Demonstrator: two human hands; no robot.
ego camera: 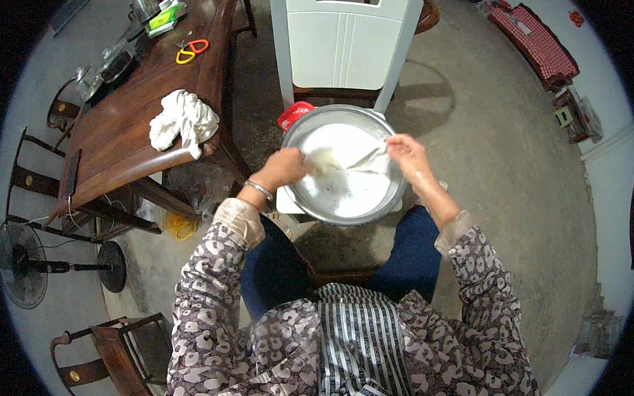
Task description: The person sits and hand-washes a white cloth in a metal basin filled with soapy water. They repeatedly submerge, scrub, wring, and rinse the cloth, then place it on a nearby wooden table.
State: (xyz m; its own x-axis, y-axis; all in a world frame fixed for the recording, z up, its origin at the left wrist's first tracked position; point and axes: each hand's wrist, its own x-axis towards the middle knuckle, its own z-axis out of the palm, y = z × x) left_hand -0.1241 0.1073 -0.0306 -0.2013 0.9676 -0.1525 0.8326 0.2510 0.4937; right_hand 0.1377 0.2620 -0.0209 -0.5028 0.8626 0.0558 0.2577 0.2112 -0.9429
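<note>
A round metal basin (342, 215) rests on the seat of a white plastic chair (339, 47) between my knees. White suds or pale liquid fill much of its inside. A wet white cloth (370, 157) stretches across the basin, its right corner pinched in my right hand (410, 153) at the rim. My left hand (282, 170), with a bangle at the wrist, is closed over the basin's left side on a blurred pale part of the cloth. A red plastic dish (295, 114) sits behind the basin's left rim.
On the wooden table (136, 123) at left lie a crumpled white cloth (183, 121), scissors (192, 51), a tissue pack (163, 21) and a kettle (148, 2). A standing fan (24, 265) and wooden chairs (88, 373) are farther left. A red checked cover (537, 43) lies at upper right.
</note>
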